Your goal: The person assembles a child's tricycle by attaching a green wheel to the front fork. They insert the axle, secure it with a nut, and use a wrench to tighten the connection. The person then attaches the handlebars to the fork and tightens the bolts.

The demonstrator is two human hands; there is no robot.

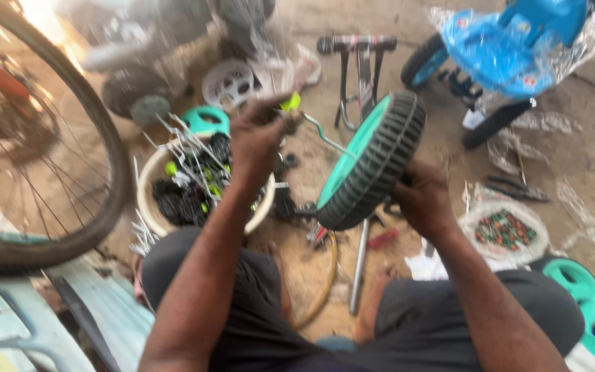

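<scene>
A small training wheel [370, 162], with a teal plastic disc and a black ribbed tyre, is held tilted above the floor between the knees, near the middle of the view. The right hand [421, 200] is pressed against its lower right side near the hub, with the fingers curled; what exactly is clasped there is hidden by the tyre. The left hand [259, 134] is raised above a round basin [147, 182] of black and green small parts and is closed around something small by a yellow-green piece [290, 102], from which a thin bent metal rod [325, 134] runs toward the wheel.

The wheel is judged light and stiff: moulded plastic, with a tread giving fair friction. The smooth teal face is likely slippery, so a hold at the ribbed rim or around the hub is judged surest. The rod appears rigid and narrow, and is best pinched close to its bend.

A large spoked bicycle wheel [43, 165] stands at the left, a blue wrapped child's bike [511, 45] lies at the upper right, and a bag of small coloured pieces [505, 231] rests on the floor to the right.
</scene>
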